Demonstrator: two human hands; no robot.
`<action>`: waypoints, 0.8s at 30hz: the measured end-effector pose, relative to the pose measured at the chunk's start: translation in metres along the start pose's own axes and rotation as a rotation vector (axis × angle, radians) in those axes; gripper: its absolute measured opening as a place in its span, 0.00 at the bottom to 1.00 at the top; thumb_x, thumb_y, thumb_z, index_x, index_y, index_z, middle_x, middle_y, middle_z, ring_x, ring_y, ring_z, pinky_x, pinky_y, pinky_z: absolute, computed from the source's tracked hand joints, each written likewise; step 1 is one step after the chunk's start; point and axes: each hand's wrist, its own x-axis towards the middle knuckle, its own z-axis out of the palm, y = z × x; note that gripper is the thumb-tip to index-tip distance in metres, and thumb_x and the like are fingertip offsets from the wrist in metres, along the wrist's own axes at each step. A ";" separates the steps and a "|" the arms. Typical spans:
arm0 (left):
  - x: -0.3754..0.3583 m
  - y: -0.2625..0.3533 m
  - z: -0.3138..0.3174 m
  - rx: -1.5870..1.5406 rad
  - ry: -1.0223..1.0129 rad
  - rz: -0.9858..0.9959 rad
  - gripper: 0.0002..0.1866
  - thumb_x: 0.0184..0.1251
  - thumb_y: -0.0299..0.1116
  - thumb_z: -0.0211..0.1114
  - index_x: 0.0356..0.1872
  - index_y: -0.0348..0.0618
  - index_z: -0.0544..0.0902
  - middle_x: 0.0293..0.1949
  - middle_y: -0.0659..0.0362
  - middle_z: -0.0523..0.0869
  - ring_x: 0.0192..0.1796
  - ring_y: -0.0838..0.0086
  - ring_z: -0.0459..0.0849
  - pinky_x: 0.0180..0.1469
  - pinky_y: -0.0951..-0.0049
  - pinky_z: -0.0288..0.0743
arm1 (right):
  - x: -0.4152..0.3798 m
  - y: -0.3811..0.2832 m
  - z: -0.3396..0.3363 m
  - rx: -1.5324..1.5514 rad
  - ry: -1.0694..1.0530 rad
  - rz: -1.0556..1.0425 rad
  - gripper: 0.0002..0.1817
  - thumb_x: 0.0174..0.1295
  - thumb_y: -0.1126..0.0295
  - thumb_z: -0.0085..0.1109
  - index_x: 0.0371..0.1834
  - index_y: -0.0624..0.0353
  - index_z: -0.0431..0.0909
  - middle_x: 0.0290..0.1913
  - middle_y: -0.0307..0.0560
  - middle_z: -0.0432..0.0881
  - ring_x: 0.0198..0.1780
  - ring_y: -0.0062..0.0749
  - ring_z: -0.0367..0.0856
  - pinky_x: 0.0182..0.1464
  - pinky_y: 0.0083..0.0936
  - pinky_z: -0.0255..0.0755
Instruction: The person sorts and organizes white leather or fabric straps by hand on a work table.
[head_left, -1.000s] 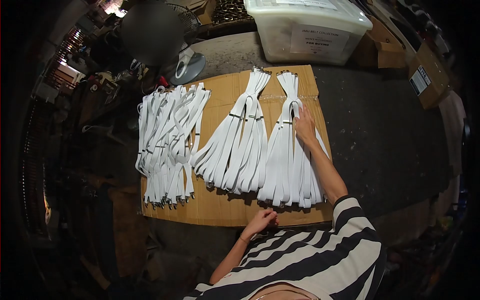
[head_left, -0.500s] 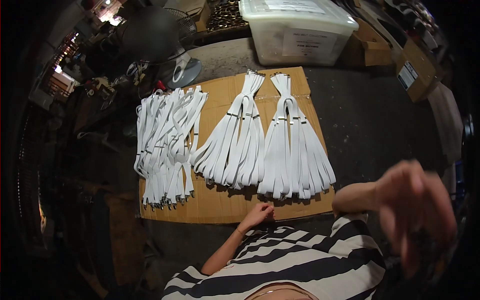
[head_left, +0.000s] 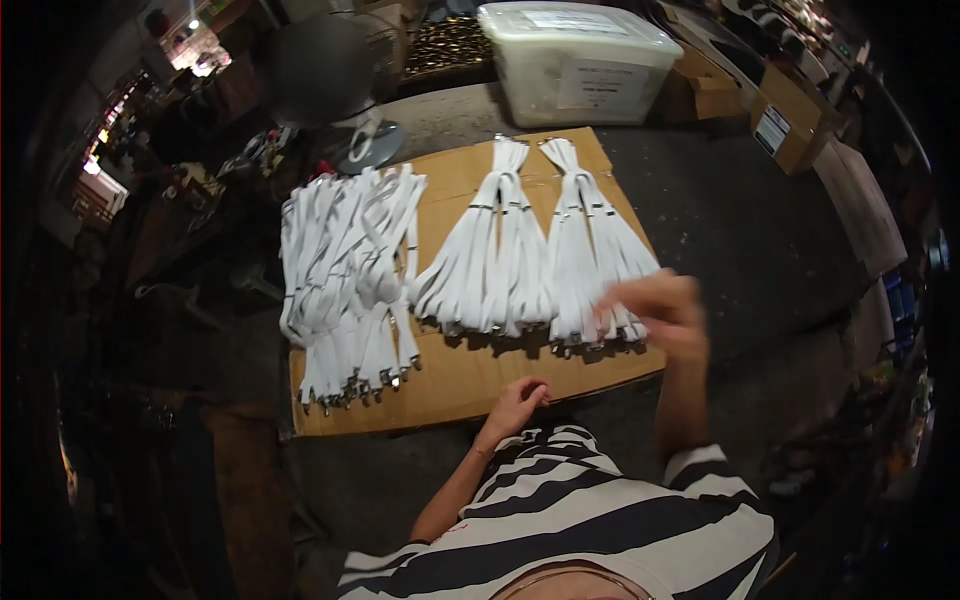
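Note:
Two fanned bundles of white suspenders, a middle bundle [head_left: 485, 265] and a right bundle [head_left: 578, 235], lie on a flat cardboard sheet [head_left: 480, 375]. Each is gathered narrow at the far end and spreads toward me, with metal clips at its ends. To their left is a looser pile of white suspenders [head_left: 350, 270], its straps tangled. My right hand [head_left: 662, 308] is over the near right corner of the right bundle, its fingers smeared by motion. Near the cardboard's front edge rests my left hand [head_left: 518, 402], fingers curled in with nothing showing in them.
A lidded plastic bin [head_left: 585, 75] with a paper label stands behind the cardboard. Beside it are open cardboard boxes [head_left: 790, 120]. A fan [head_left: 370, 145] stands at the back left, near a tray of small metal parts [head_left: 450, 48].
My right hand has swung in from the far right to over the right bundle. My left hand stays near the cardboard's front edge. The camera view has shifted slightly.

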 end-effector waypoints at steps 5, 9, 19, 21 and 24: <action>-0.080 0.053 -0.053 0.521 0.283 0.371 0.19 0.53 0.28 0.67 0.47 0.36 0.75 0.44 0.51 0.80 0.46 0.61 0.80 0.47 0.67 0.75 | -0.096 0.129 0.143 -0.136 0.112 0.587 0.31 0.43 0.81 0.50 0.58 0.64 0.67 0.59 0.56 0.69 0.60 0.42 0.69 0.55 0.29 0.69; -0.125 0.045 -0.064 0.800 -0.074 0.256 0.12 0.45 0.28 0.63 0.33 0.34 0.79 0.34 0.45 0.81 0.42 0.53 0.80 0.46 0.61 0.73 | -0.117 0.129 0.223 -0.185 -0.100 0.624 0.36 0.41 0.77 0.56 0.61 0.61 0.65 0.61 0.55 0.68 0.62 0.45 0.67 0.62 0.29 0.63; -0.141 0.019 -0.063 0.855 0.075 0.262 0.09 0.34 0.30 0.65 0.13 0.33 0.77 0.16 0.44 0.78 0.24 0.51 0.80 0.31 0.60 0.75 | -0.102 0.115 0.249 -0.287 -0.396 0.787 0.29 0.43 0.76 0.50 0.56 0.65 0.71 0.52 0.60 0.76 0.55 0.53 0.73 0.58 0.35 0.67; -0.138 0.017 -0.068 0.854 0.101 0.314 0.09 0.34 0.30 0.65 0.13 0.33 0.77 0.15 0.44 0.77 0.23 0.52 0.80 0.30 0.61 0.75 | -0.096 0.120 0.247 -0.227 -0.427 0.804 0.28 0.43 0.76 0.49 0.54 0.66 0.73 0.49 0.61 0.78 0.53 0.53 0.76 0.57 0.34 0.68; -0.130 0.021 -0.068 0.681 0.124 0.475 0.07 0.32 0.27 0.62 0.14 0.33 0.77 0.14 0.47 0.77 0.18 0.58 0.78 0.25 0.66 0.73 | -0.096 0.131 0.245 0.075 -0.367 0.837 0.32 0.37 0.80 0.44 0.54 0.67 0.73 0.48 0.60 0.80 0.53 0.44 0.77 0.58 0.29 0.66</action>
